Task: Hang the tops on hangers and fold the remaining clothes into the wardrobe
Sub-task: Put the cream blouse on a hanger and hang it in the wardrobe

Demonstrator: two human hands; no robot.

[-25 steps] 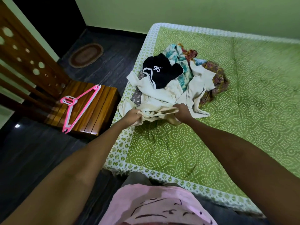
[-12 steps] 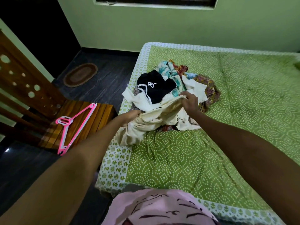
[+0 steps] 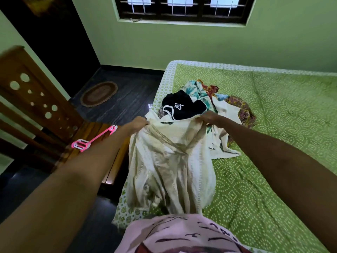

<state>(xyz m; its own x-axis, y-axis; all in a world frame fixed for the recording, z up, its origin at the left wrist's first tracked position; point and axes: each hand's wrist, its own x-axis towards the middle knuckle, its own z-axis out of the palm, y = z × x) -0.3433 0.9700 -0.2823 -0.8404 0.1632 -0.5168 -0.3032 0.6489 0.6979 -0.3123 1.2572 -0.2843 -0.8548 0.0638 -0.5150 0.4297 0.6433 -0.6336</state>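
A cream top (image 3: 169, 161) hangs spread out in front of me over the near corner of the bed, its neck label facing me. My left hand (image 3: 138, 124) grips its left shoulder and my right hand (image 3: 211, 118) grips its right shoulder. Behind it, a pile of clothes (image 3: 204, 105) lies on the green bedspread (image 3: 273, 143), with a black garment (image 3: 182, 105) on top. Pink hangers (image 3: 91, 141) rest on a wooden chair seat to the left, partly hidden by my left forearm.
The wooden chair (image 3: 36, 106) stands left of the bed on dark floor. An oval mat (image 3: 99, 94) lies near a dark doorway. A barred window (image 3: 182, 10) sits in the green wall behind the bed. The wardrobe is not in view.
Both hands have pulled the cream top out of the pile, lifted it and spread it wide by the shoulders. My head has tilted up, bringing the window into view.
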